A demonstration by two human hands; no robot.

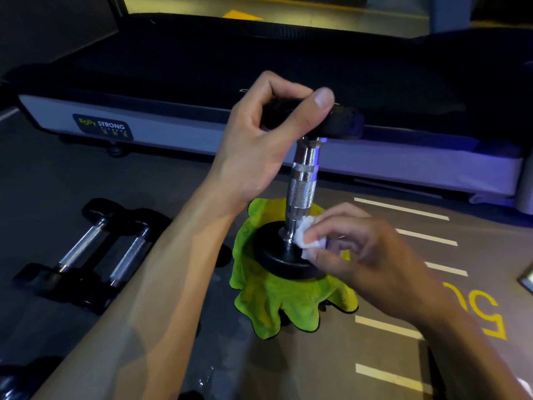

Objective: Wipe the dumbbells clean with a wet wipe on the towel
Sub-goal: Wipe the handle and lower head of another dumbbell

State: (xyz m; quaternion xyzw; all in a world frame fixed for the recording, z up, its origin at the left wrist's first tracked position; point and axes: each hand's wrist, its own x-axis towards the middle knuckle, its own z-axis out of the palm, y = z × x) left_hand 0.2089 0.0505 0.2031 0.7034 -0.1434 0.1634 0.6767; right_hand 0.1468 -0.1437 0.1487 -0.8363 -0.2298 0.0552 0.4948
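A dumbbell [302,186] with a knurled chrome handle and black ends stands upright on a crumpled lime-green towel [277,304] in the middle of the floor. My left hand [259,140] grips its upper black end from above, fingers and thumb curled round it. My right hand [369,261] pinches a small white wet wipe [307,236] and presses it against the base of the chrome handle, just above the lower black end.
Two more dumbbells [98,252] lie side by side on the grey floor at the left. A treadmill deck [173,131] labelled "BODY STRONG" runs across the back. Yellow lines and a yellow number [484,310] mark the floor at the right.
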